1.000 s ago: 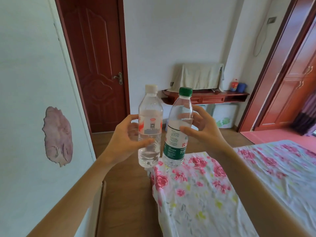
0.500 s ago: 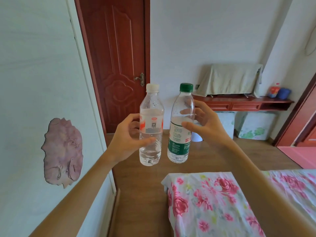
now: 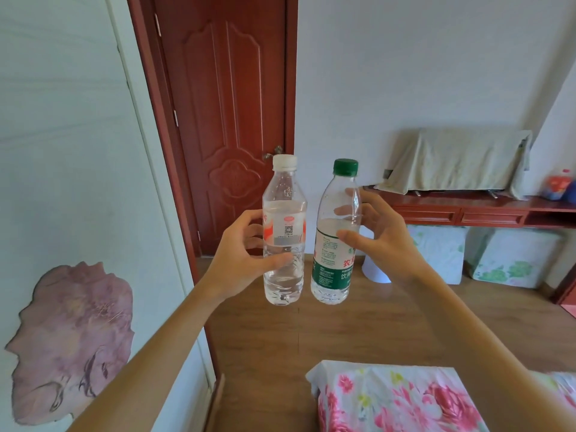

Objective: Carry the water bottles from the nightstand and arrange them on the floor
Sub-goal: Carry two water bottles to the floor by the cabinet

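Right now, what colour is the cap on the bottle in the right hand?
Green. The cap tops the bottle held by the right hand, seen in the head view.

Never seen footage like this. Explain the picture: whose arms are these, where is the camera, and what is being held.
There is no machine here. A person wears a wide-angle camera on the head, looking forward and down, so the two arms reaching in from below are their own. The left hand grips a white-capped bottle, and the right hand grips a green-capped bottle. Both bottles are upright, part full and held in the air side by side above the wooden floor. Neither has been set down yet. A corner of a flowered bed shows at the bottom, a red door stands ahead, and a red shelf runs along the far wall.
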Demonstrator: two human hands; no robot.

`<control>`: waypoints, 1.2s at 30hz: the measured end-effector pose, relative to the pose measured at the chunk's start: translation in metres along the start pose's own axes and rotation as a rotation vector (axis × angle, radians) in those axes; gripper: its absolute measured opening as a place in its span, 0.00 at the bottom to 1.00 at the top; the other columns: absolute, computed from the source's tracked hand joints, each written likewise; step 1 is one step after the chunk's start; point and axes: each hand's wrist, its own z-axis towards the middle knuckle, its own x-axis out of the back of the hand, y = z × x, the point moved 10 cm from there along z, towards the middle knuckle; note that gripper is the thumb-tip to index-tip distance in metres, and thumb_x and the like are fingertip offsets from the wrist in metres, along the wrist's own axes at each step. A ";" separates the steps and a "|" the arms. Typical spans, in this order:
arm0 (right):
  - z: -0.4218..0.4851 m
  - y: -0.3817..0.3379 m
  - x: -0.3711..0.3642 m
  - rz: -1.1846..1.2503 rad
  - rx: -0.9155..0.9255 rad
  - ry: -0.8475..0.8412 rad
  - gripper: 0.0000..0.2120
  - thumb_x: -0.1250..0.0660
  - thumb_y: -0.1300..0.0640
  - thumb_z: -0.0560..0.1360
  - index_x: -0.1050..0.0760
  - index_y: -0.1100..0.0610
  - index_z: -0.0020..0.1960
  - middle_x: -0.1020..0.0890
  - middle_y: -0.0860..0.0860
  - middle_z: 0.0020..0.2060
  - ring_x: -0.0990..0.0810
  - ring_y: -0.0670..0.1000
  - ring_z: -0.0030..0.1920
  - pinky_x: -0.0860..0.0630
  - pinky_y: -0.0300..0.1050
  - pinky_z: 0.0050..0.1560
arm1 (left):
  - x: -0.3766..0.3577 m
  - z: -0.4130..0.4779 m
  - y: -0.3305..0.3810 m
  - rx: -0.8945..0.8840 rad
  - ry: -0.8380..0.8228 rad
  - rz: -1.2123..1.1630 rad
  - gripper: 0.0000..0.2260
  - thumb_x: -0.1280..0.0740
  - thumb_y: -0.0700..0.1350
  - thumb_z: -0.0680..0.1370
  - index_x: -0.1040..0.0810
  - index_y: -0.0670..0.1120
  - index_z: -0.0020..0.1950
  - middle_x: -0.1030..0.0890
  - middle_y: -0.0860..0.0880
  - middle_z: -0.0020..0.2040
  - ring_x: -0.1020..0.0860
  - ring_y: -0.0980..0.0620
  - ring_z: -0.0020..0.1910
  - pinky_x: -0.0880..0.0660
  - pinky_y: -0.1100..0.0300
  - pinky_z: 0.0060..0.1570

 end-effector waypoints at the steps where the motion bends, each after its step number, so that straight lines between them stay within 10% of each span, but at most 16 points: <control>1: 0.005 0.005 -0.002 0.008 -0.008 -0.005 0.29 0.25 0.60 0.73 0.30 0.51 0.71 0.17 0.51 0.58 0.19 0.51 0.60 0.19 0.61 0.58 | 0.002 0.005 -0.005 0.003 0.007 0.005 0.27 0.20 0.45 0.66 0.29 0.61 0.57 0.19 0.70 0.50 0.19 0.63 0.52 0.23 0.72 0.42; 23: 0.187 0.078 -0.047 -0.008 -0.024 0.023 0.30 0.25 0.63 0.73 0.29 0.47 0.70 0.16 0.50 0.57 0.19 0.53 0.61 0.20 0.59 0.61 | 0.036 0.204 -0.109 -0.051 -0.118 -0.103 0.31 0.19 0.46 0.65 0.28 0.52 0.64 0.16 0.52 0.55 0.16 0.48 0.53 0.18 0.45 0.50; 36: 0.294 0.148 -0.082 0.058 -0.054 -0.027 0.30 0.25 0.61 0.71 0.29 0.48 0.70 0.16 0.52 0.57 0.19 0.52 0.62 0.20 0.58 0.61 | 0.061 0.302 -0.190 -0.010 -0.136 -0.129 0.31 0.19 0.50 0.63 0.27 0.55 0.63 0.16 0.48 0.56 0.17 0.45 0.54 0.18 0.46 0.49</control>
